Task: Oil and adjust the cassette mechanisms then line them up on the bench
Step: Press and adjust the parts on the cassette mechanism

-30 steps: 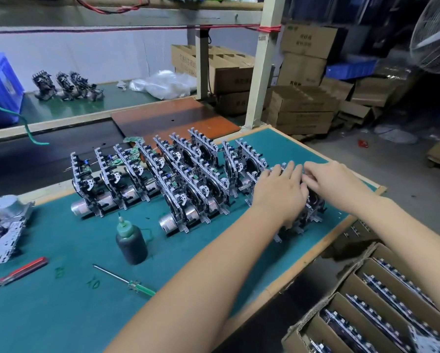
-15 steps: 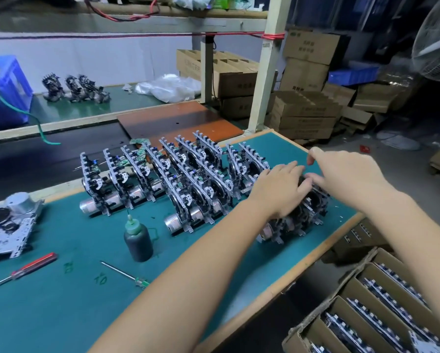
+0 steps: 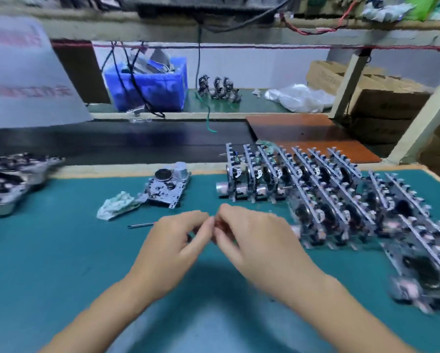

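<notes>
Far to the left of my hands, a blurred heap of metal cassette mechanisms (image 3: 12, 182) lies at the bench's back edge. Closer in, up and left of my left hand, a crumpled pale rag (image 3: 118, 205) rests on the teal mat (image 3: 48, 263), touching a single cassette mechanism (image 3: 167, 187) that lies flat just beside it. A thin screwdriver shaft (image 3: 140, 225) pokes out from behind my left hand, lying on the mat.

My left hand (image 3: 173, 250) and right hand (image 3: 257, 248) meet at the middle of the mat, fingertips nearly touching. Both have curled fingers that seem to pinch something small and reddish between them (motion blur hides what it is, so I cannot tell whether either hand truly grips anything).

To the right of my right hand, upright cassette mechanisms (image 3: 315, 189) stand in close rows on the mat, reaching from behind my hand to the bench's right edge, the nearest ones badly blurred.

Beyond my hands, on a farther green shelf, sit a blue bin (image 3: 150, 85), three more small mechanisms (image 3: 217, 89) and a white plastic bag (image 3: 298, 98).
</notes>
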A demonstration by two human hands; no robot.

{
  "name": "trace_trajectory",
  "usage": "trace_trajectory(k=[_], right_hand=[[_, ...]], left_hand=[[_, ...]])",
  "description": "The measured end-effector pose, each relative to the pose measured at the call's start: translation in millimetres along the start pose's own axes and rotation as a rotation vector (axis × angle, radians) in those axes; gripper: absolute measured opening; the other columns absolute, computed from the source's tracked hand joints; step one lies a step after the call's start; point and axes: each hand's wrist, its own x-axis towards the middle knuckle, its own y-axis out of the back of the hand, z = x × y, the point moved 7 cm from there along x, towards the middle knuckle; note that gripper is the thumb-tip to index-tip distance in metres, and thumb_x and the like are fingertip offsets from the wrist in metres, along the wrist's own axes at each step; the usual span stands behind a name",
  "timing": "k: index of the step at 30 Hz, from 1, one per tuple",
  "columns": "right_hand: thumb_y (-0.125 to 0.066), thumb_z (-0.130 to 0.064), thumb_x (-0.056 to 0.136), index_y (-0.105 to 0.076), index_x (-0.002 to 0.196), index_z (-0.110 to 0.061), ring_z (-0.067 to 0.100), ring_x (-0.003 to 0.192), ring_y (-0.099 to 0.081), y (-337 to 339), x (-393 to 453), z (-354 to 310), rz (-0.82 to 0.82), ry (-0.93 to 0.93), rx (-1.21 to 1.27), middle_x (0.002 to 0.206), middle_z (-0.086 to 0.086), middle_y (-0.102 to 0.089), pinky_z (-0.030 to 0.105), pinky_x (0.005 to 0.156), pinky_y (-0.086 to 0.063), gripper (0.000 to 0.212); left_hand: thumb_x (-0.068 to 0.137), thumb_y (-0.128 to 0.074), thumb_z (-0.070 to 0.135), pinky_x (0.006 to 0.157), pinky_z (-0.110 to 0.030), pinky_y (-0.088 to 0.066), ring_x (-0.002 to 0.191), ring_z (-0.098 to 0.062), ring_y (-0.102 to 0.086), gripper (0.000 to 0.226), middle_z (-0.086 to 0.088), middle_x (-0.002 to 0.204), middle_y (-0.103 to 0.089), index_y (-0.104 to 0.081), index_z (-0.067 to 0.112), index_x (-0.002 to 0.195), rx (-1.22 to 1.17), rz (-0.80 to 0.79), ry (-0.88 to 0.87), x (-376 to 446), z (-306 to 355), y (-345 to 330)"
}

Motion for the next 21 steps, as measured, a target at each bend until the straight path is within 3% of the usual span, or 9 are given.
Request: trace_trajectory(k=[2, 6, 9, 11, 14, 17, 21], right_hand=[[-0.037, -0.041, 0.097, -0.031, 0.085, -0.028, 0.029, 0.084, -0.058, -32.3, 27.3, -33.4, -0.042, 0.098, 0.044, 0.093, -0.002, -0.062, 0.035, 0.060, -0.028, 0.018], [-0.041, -0.035, 0.097, -0.049, 0.099, -0.017, 0.031, 0.094, -0.057, -95.9, 79.5, -88.4, -0.161, 0.214, 0.113, 0.104, 0.005, -0.063, 0.036, 0.065, -0.029, 0.020], [-0.044, -0.031, 0.097, -0.052, 0.107, -0.013, 0.032, 0.098, -0.057, -136.9, 110.0, -127.5, -0.248, 0.259, 0.147, 0.107, 0.009, -0.063, 0.036, 0.067, -0.032, 0.022], [-0.047, -0.025, 0.095, -0.053, 0.110, -0.011, 0.033, 0.099, -0.057, -156.8, 127.4, -156.9, -0.279, 0.296, 0.186, 0.107, 0.011, -0.063, 0.037, 0.069, -0.037, 0.022], [-0.050, -0.017, 0.092, -0.052, 0.117, -0.011, 0.033, 0.102, -0.056, -176.2, 149.9, -204.2, -0.307, 0.325, 0.314, 0.111, 0.012, -0.061, 0.040, 0.078, -0.043, 0.026], [-0.051, -0.009, 0.090, -0.049, 0.123, -0.007, 0.035, 0.108, -0.052, -189.1, 167.8, -254.8, -0.290, 0.388, 0.403, 0.118, 0.015, -0.056, 0.043, 0.084, -0.044, 0.033], [-0.048, 0.001, 0.088, -0.038, 0.139, -0.007, 0.035, 0.121, -0.045, -200.7, 183.2, -306.8, -0.331, 0.439, 0.474, 0.136, 0.016, -0.047, 0.045, 0.093, -0.042, 0.052]], left_hand=[[0.087, -0.033, 0.053, 0.059, -0.041, -0.044, 0.057, -0.017, -0.050, 0.034, 0.006, 0.063, -0.056, -0.055, 0.031, 0.072, 0.058, 0.046, 0.102, -21.7, -34.9, 35.6], [0.084, -0.037, 0.056, 0.063, -0.038, -0.048, 0.059, -0.012, -0.054, 0.025, 0.018, 0.065, -0.060, -0.057, 0.050, 0.071, 0.222, 0.084, 0.334, -58.7, -97.2, 93.8], [0.093, -0.053, 0.038, 0.064, -0.037, -0.046, 0.060, -0.008, -0.052, 0.035, 0.014, 0.064, -0.060, -0.053, 0.043, 0.059, 0.397, 0.133, 0.486, -81.5, -134.5, 135.9], [0.091, -0.057, 0.031, 0.066, -0.037, -0.045, 0.071, -0.018, -0.056, 0.020, 0.010, 0.080, -0.066, -0.060, 0.037, 0.073, 0.571, 0.203, 0.557, -95.3, -145.6, 167.4], [0.082, -0.070, 0.016, 0.070, -0.044, -0.048, 0.084, -0.032, -0.059, 0.003, -0.006, 0.088, -0.067, -0.068, 0.013, 0.082, 0.814, 0.345, 0.506, -114.7, -145.4, 214.7], [0.068, -0.080, 0.002, 0.077, -0.053, -0.047, 0.093, -0.040, -0.057, 0.027, -0.016, 0.099, -0.064, -0.068, 0.005, 0.091, 0.979, 0.393, 0.475, -138.6, -153.9, 255.0], [0.065, -0.085, 0.008, 0.072, -0.058, -0.046, 0.089, -0.047, -0.054, 0.056, -0.027, 0.100, -0.058, -0.054, 0.001, 0.111, 1.082, 0.513, 0.609, -173.7, -171.3, 291.6]])
